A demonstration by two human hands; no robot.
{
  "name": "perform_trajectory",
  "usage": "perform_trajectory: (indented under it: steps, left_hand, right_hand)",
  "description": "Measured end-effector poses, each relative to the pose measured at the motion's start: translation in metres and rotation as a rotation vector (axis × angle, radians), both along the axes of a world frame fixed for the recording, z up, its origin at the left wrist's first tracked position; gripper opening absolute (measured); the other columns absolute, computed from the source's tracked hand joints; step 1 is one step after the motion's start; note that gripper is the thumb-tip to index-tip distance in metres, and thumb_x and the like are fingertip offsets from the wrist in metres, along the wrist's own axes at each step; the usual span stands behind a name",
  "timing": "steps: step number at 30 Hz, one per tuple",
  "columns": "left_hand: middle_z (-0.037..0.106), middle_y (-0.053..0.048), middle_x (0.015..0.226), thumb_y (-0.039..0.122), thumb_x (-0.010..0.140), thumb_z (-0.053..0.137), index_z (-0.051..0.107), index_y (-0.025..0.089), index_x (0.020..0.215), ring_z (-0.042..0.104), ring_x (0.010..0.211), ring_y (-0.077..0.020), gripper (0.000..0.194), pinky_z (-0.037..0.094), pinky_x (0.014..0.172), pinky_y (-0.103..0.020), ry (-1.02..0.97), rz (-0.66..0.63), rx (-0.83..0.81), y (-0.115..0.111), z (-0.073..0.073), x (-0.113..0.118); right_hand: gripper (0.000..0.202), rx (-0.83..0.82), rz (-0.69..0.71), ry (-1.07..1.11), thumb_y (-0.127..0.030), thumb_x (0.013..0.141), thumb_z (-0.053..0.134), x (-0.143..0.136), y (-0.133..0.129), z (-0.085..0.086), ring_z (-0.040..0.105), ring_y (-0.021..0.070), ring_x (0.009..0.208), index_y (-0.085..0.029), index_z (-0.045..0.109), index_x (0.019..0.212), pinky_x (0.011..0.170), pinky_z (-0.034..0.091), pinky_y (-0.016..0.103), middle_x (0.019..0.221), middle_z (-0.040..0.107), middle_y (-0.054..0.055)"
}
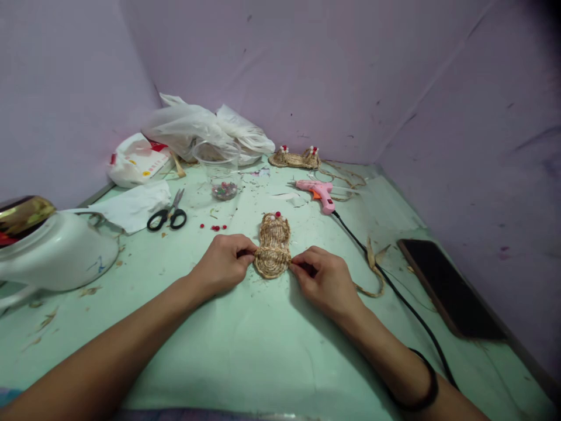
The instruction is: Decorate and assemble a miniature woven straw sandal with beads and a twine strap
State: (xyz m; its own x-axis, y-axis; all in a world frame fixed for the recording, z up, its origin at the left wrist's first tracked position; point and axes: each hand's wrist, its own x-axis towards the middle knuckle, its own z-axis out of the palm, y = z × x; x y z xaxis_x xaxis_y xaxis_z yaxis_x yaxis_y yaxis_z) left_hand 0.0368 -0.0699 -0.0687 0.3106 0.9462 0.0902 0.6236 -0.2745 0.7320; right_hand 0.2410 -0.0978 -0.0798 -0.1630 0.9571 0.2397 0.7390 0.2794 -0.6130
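A small woven straw slipper lies flat on the table in front of me, red and white beads at its far end. Across its near, rounded part runs a braided straw cord. My left hand is closed in a pinch on the cord at the slipper's left edge. At the right edge, the thumb and fingers of my right hand pinch the cord's other side. Both sets of fingertips touch or nearly touch the slipper, hiding the pinched parts. Behind my right hand a length of cord curls on the table.
A pink glue gun with a black cable lies beyond my right hand; a phone is further right. Scissors, loose red beads, a plastic cup and a white pot stand left. Another beaded straw slipper sits behind.
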Motion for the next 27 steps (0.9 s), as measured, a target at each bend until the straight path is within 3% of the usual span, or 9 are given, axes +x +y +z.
perform_trajectory:
  steps: [10,27]
  left_hand:
    - [0.065,-0.001,0.062,0.012,0.067,0.053,0.067,0.014,0.072,0.055,0.056,-0.0129,0.015,0.041,0.054,-0.023,0.041,0.038,-0.025,-0.0013,-0.0006,-0.0005]
    - [0.067,-0.002,0.065,0.01,0.067,0.052,0.067,0.015,0.071,0.058,0.06,-0.0141,0.016,0.043,0.057,-0.024,0.042,0.016,-0.007,-0.0017,-0.0017,-0.0004]
  right_hand:
    - [0.008,0.018,0.034,0.025,-0.015,0.072,0.059,0.0017,0.0005,-0.0028,0.053,0.012,0.057,-0.018,0.065,0.069,0.054,0.039,0.024,0.067,0.061,0.001]
    - [0.006,0.018,0.019,0.12,-0.014,0.072,0.061,-0.0002,0.0028,-0.007,0.055,0.0136,0.059,-0.018,0.063,0.068,0.057,0.042,0.025,0.067,0.063,0.002]
